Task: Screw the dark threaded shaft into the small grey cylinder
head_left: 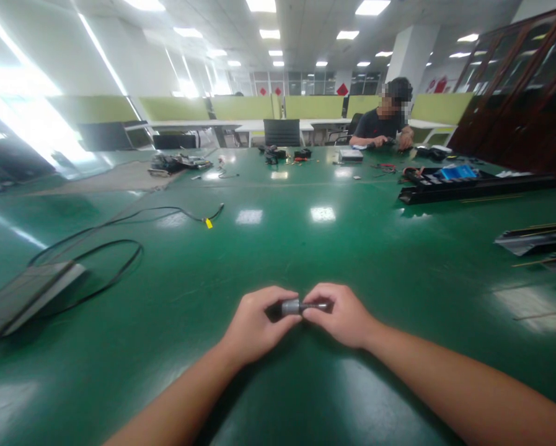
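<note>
Between my two hands, low in the middle of the head view, lies a small grey metal cylinder [290, 307] with a thinner dark rod [315, 306] sticking out to the right. It looks level, just above or on the green tabletop. My left hand [258, 323] pinches the cylinder between thumb and fingers. Thumb and forefinger of my right hand [341, 314] close around the rod beside the cylinder's end. Whether the rod is threaded is too blurred to tell.
The green table [268, 254] spreads ahead. A flat grey device [31, 297] and black cable [138, 248] lie left. Black metal channels [473, 189] sit right. Electronic parts [180, 162] lie farther back. Across the table, a person [380, 124] handles something dark.
</note>
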The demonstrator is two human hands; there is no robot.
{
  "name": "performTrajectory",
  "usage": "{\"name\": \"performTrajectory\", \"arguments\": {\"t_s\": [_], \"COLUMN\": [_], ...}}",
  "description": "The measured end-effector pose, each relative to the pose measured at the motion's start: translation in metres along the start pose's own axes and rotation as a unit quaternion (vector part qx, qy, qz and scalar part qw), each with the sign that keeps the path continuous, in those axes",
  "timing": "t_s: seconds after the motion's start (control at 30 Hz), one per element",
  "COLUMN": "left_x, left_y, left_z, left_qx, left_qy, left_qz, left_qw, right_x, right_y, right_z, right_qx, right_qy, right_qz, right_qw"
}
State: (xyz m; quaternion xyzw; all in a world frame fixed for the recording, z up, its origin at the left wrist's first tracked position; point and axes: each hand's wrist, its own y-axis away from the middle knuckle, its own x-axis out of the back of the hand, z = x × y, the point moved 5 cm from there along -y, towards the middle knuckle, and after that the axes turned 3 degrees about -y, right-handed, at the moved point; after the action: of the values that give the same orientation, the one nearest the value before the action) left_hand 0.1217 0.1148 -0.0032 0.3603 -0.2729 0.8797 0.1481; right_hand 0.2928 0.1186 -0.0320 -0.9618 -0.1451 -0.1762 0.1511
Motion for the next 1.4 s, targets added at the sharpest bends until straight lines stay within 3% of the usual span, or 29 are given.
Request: {"name": "performTrajectory", "arguments": {"t_s": [1.4], "left_x": [0.0066], "left_y": [0.0008], "left_z": [-0.0026], "left_qx": [-0.016], "left_qy": [-0.007], "left_qz": [0.023], "left_qw": [1.0], "right_x": [0.0039], "right_y": [0.001], "right_z": [0.0005], "right_qx": [-0.028], "right_qy": [-0.013], "right_qz": [0.023], "right_qw": [0.999]}}
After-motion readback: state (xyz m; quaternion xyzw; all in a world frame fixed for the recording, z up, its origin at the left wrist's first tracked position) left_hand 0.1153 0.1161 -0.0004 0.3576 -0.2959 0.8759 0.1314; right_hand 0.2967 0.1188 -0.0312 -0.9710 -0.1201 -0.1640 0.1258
